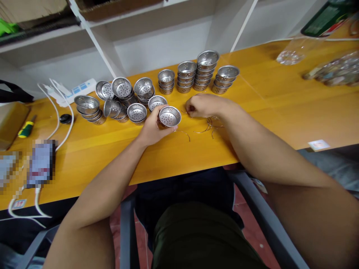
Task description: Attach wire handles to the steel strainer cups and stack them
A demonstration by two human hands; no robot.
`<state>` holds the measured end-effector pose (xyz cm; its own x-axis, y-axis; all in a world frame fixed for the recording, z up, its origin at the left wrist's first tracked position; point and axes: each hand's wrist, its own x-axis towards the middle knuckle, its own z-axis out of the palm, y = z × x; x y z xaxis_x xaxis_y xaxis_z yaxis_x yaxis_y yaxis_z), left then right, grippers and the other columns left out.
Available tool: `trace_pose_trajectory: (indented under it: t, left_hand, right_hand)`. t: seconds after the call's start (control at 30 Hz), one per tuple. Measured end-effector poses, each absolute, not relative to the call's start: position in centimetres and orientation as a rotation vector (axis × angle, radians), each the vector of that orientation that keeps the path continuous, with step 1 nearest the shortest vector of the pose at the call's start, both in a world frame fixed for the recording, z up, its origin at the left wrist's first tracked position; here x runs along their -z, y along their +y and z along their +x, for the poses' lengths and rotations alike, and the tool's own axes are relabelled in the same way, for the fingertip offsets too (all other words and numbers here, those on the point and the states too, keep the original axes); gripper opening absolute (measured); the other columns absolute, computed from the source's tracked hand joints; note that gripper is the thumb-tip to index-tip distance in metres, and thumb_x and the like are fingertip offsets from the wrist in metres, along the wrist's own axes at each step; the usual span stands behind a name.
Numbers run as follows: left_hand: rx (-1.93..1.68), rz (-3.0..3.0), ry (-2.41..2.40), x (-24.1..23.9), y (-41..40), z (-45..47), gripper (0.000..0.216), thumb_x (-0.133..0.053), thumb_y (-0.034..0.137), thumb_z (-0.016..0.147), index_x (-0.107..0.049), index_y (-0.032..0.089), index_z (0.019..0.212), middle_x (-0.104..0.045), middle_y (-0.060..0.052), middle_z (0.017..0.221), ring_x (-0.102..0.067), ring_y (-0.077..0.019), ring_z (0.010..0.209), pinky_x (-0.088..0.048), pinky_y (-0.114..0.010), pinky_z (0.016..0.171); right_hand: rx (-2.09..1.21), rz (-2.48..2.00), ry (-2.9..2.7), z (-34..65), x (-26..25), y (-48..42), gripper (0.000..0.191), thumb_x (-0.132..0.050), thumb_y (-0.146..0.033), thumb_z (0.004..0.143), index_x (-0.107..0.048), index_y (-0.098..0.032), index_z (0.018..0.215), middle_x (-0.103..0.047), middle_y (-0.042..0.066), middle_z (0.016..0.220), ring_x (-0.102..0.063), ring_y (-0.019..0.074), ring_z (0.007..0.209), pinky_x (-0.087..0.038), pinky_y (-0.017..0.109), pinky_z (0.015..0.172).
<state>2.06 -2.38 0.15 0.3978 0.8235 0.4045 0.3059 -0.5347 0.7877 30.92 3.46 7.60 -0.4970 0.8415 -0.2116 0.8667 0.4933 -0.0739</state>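
Note:
My left hand [153, 129] is closed around a small perforated metal cup [169, 116], its open top facing up toward me. To the right, my right hand [198, 105] is pinched just above the table, and a thin wire end seems to stick out at its fingertips; the fingers partly hide it. Several thin curved wires [208, 125] lie under and beside my right wrist. Behind my left hand stand more of these cups, among them a single cup [157, 102] and a short stack [137, 113]. A tall stack of cups [207, 69] rises behind my right hand.
A tipped cup stack [112, 108] and other stacks fill the back left of the yellow table [112, 149]. Further left are a power strip [81, 87], white cables, a screwdriver [26, 129] and a blurred-out device [41, 164]. A plastic bottle [300, 45] lies back right.

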Motion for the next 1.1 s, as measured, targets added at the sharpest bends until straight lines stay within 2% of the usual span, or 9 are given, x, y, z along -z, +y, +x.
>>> trace_pose_trajectory:
  t: [0.13, 0.3, 0.5, 0.6, 0.8, 0.87, 0.93, 1.03, 1.1]
  left_hand:
    - [-1.072, 2.041, 0.976, -0.1, -2.5, 2.1, 0.085, -0.103, 0.043, 0.095, -0.060, 0.026, 0.166, -0.078, -0.017, 0.166, -0.082, -0.0360, 0.153, -0.071, -0.053, 0.132]
    - [-1.114, 2.057, 0.944, 0.2, -2.3, 2.0, 0.083, -0.103, 0.045, 0.097, -0.060, 0.024, 0.165, -0.078, -0.018, 0.165, -0.082, -0.0355, 0.153, -0.071, -0.051, 0.131]
    - [-1.314, 2.238, 0.892, 0.6, -1.0, 1.2, 0.092, -0.117, 0.067, 0.082, -0.073, 0.028, 0.152, -0.082, -0.012, 0.147, -0.082, -0.0374, 0.142, -0.068, -0.058, 0.129]
    - [-1.435, 2.281, 0.873, 0.8, -0.6, 0.9, 0.092, -0.118, 0.073, 0.080, -0.074, 0.029, 0.148, -0.080, -0.011, 0.144, -0.081, -0.0384, 0.140, -0.069, -0.062, 0.127]
    - [-1.487, 2.203, 0.888, 1.4, -0.2, 0.9, 0.101, -0.114, 0.077, 0.086, -0.062, 0.032, 0.160, -0.078, -0.012, 0.154, -0.084, -0.0354, 0.140, -0.071, -0.056, 0.125]
    - [-1.503, 2.178, 0.870, 1.7, -0.1, 1.0, 0.109, -0.114, 0.081, 0.083, -0.059, 0.033, 0.163, -0.076, -0.013, 0.157, -0.084, -0.0360, 0.143, -0.071, -0.055, 0.126]
    - [-1.514, 2.145, 0.827, 2.0, -0.1, 1.3, 0.110, -0.109, 0.083, 0.089, -0.055, 0.034, 0.170, -0.073, -0.014, 0.163, -0.082, -0.0369, 0.151, -0.071, -0.055, 0.129]
    - [-1.497, 2.085, 0.763, 2.3, -0.1, 1.6, 0.095, -0.094, 0.082, 0.106, -0.050, 0.035, 0.176, -0.073, -0.015, 0.165, -0.082, -0.0340, 0.152, -0.073, -0.051, 0.126]
    - [-1.488, 2.086, 0.762, 2.3, -0.2, 1.6, 0.091, -0.094, 0.081, 0.107, -0.053, 0.035, 0.173, -0.073, -0.015, 0.164, -0.083, -0.0334, 0.151, -0.073, -0.049, 0.124]
  right_hand:
    - [0.277, 1.475, 2.569, 30.7, -7.6, 3.5, 0.020, -0.080, -0.020, 0.104, -0.095, -0.023, 0.117, -0.097, 0.014, 0.117, -0.087, 0.0356, 0.101, -0.056, 0.045, 0.079]
    - [0.150, 1.505, 2.509, 29.0, -7.7, 3.5, 0.023, -0.091, -0.028, 0.103, -0.098, -0.022, 0.124, -0.097, 0.016, 0.125, -0.089, 0.0394, 0.111, -0.058, 0.045, 0.082]
    - [0.166, 1.481, 2.524, 29.1, -7.8, 3.7, 0.032, -0.084, -0.032, 0.109, -0.096, -0.017, 0.134, -0.095, 0.019, 0.137, -0.088, 0.0391, 0.119, -0.055, 0.042, 0.086]
    - [0.215, 1.567, 2.640, 30.2, -7.6, 3.8, 0.028, -0.077, -0.028, 0.110, -0.092, -0.016, 0.130, -0.094, 0.021, 0.130, -0.087, 0.0396, 0.115, -0.057, 0.044, 0.088]
    - [0.720, 1.817, 3.123, 32.3, -5.6, 5.0, 0.018, -0.078, -0.022, 0.103, -0.080, -0.022, 0.121, -0.086, 0.013, 0.109, -0.081, 0.0330, 0.100, -0.067, 0.047, 0.093]
    - [0.933, 1.824, 3.261, 32.5, -4.7, 5.7, 0.018, -0.083, -0.030, 0.103, -0.078, -0.025, 0.120, -0.084, 0.011, 0.105, -0.079, 0.0313, 0.096, -0.069, 0.046, 0.089]
    - [1.071, 1.806, 3.373, 32.4, -4.0, 6.2, 0.021, -0.086, -0.040, 0.107, -0.080, -0.026, 0.119, -0.082, 0.010, 0.102, -0.077, 0.0295, 0.091, -0.068, 0.045, 0.084]
    - [1.139, 1.772, 3.493, 31.8, -3.6, 6.3, 0.028, -0.085, -0.052, 0.112, -0.083, -0.025, 0.115, -0.080, 0.009, 0.096, -0.071, 0.0255, 0.081, -0.063, 0.043, 0.077]
    - [1.152, 1.723, 3.559, 31.4, -3.7, 6.1, 0.031, -0.086, -0.056, 0.114, -0.083, -0.025, 0.112, -0.078, 0.008, 0.093, -0.066, 0.0234, 0.078, -0.058, 0.041, 0.073]
